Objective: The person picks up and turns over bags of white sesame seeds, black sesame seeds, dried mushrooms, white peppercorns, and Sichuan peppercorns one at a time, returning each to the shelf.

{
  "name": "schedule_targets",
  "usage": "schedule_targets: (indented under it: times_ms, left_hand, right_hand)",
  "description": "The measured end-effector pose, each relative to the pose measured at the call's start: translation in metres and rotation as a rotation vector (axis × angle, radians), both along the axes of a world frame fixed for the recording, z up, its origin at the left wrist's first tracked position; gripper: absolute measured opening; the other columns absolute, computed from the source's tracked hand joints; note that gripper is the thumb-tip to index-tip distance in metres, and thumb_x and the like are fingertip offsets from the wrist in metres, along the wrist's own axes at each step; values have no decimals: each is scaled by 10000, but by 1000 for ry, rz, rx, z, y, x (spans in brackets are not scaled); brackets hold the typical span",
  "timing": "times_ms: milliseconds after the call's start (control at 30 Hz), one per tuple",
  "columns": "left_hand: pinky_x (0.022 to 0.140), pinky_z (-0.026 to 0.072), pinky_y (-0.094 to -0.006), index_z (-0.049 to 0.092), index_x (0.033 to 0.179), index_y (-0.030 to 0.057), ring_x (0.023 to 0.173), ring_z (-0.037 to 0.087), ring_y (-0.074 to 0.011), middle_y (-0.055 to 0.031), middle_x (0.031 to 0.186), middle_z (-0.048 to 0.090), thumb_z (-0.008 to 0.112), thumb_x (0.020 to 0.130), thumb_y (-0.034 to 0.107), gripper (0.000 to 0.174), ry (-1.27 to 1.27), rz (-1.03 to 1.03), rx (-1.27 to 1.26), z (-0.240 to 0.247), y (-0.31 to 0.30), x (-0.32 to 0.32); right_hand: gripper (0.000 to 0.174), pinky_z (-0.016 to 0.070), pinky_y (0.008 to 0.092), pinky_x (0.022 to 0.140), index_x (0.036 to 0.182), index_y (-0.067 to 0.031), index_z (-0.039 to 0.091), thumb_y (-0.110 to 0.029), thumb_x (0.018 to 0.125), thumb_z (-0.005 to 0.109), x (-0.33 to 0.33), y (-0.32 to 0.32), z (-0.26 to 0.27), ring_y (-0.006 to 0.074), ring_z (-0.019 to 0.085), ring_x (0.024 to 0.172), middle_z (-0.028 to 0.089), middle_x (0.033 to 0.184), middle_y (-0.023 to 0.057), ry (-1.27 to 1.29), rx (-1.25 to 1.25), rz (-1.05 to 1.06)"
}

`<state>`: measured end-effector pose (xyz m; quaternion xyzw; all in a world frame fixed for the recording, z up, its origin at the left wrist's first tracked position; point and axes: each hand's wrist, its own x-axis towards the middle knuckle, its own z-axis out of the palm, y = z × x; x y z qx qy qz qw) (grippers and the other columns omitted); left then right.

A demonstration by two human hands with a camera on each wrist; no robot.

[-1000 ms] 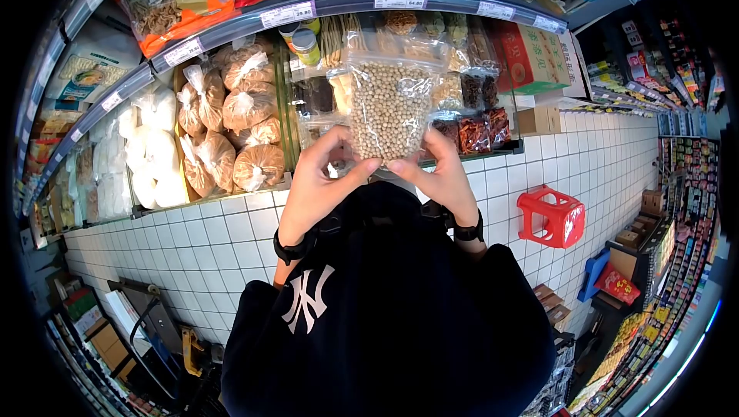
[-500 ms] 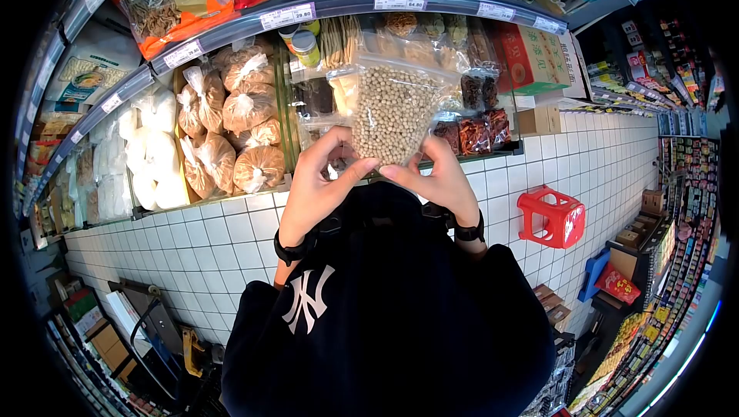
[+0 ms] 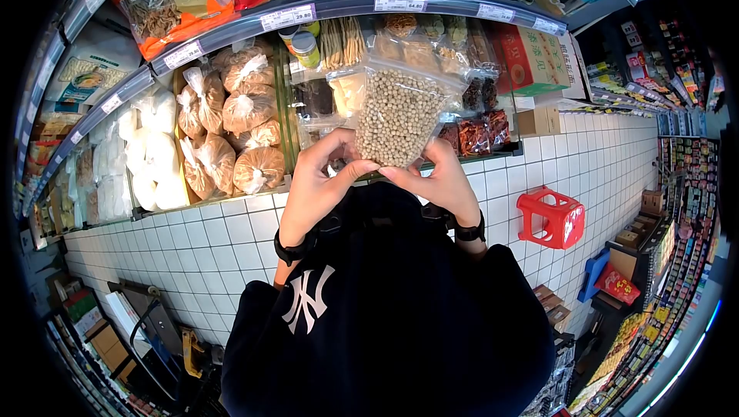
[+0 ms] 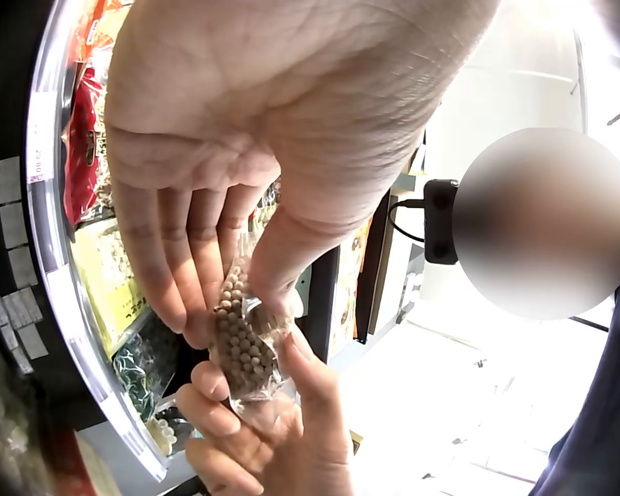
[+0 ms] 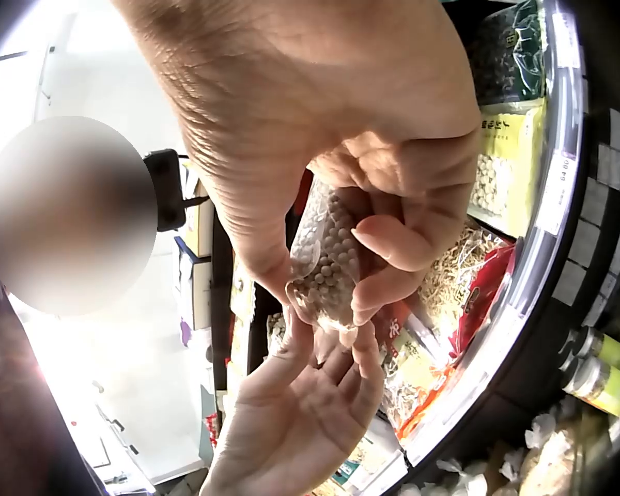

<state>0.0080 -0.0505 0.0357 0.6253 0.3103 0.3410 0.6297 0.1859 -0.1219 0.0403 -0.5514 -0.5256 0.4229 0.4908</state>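
Note:
A clear zip bag of pale round peppercorn-like grains [image 3: 398, 109] is held up in front of the body, its zip edge away from me and leaning to the right. My left hand [image 3: 325, 172] grips its lower left corner, thumb on the near face and fingers behind. On the lower right, my right hand [image 3: 440, 178] pinches the bag the same way. The two thumb tips nearly meet at the bottom edge. In the left wrist view the bag [image 4: 243, 346] shows from the side between thumbs and fingers; the right wrist view shows its bottom [image 5: 329, 258] pinched by the thumb.
Beyond the bag is a bin of packaged dried goods, including dried red chillies [image 3: 473, 136]. Tied bags of brown powder [image 3: 250, 105] fill the bin to the left. A shelf rail with price tags [image 3: 289, 17] curves above. A red stool [image 3: 551, 217] stands on the tiled floor.
The bag has shifted slightly right, and its top has tilted over to the right. Both hands keep hold of its lower corners and have barely moved.

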Motion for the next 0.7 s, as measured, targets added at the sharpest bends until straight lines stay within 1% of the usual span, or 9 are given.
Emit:
schedule_targets:
  times_ms: [333,567,667,700]
  left_hand:
    - [671,441,-226,577,902,-15,695,535,-74,-13,753,576,694,799,83,184,-11,-17,-25,-1,0,-2]
    - [698,451,-230,574,901,-11,728,544,-72,-11,769,577,686,817,95,176,-17,-40,-33,6,-3,1]
    - [706,456,-232,563,885,-10,735,548,-72,-13,774,578,684,819,93,171,-15,-44,-31,3,-4,0]
    - [708,457,-231,557,874,-9,737,550,-72,-13,778,580,683,820,89,168,-14,-43,-20,3,-4,0]
  right_hand:
    - [262,330,199,479,929,-28,633,-185,754,749,1,-2,-3,39,407,526,599,745,-20,-50,15,4]
    - [278,330,220,493,918,-21,641,-207,748,760,3,-5,-7,59,382,537,580,707,-16,-63,46,-14]
    - [281,328,225,495,915,-19,645,-215,750,759,5,-7,-4,62,373,537,579,705,-13,-71,16,-11]
    - [266,384,220,561,933,-8,640,-182,761,744,6,-8,-4,64,470,622,620,782,8,-85,-32,16]
